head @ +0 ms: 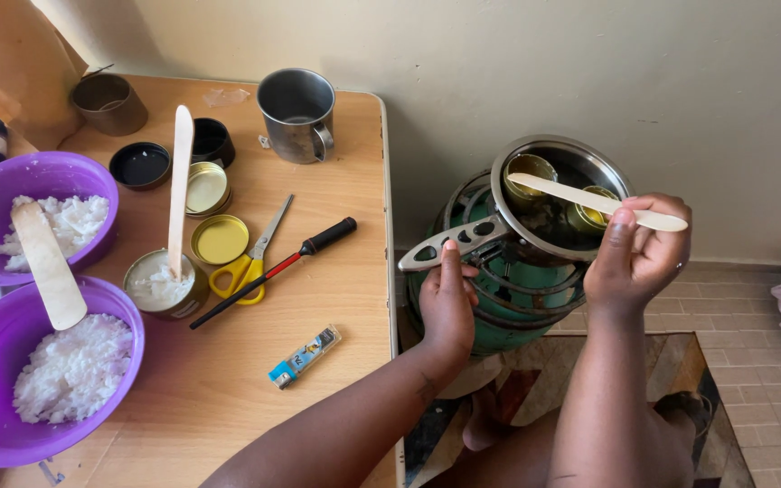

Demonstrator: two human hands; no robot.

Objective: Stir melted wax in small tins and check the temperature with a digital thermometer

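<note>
My left hand [449, 303] grips the metal handle [449, 246] of a steel pot [560, 163] that sits on a green gas cylinder burner [508, 298]. Two small gold tins [530, 170] stand inside the pot. My right hand [639, 248] holds a flat wooden stick [589, 197], whose far end reaches into the left tin.
A wooden table [318, 307] on the left carries two purple bowls of white wax flakes [74, 361], a tin with a wooden stick [163, 285], gold lids [219, 239], yellow scissors [250, 262], a screwdriver [273, 271], a lighter [305, 355] and a metal mug [297, 113].
</note>
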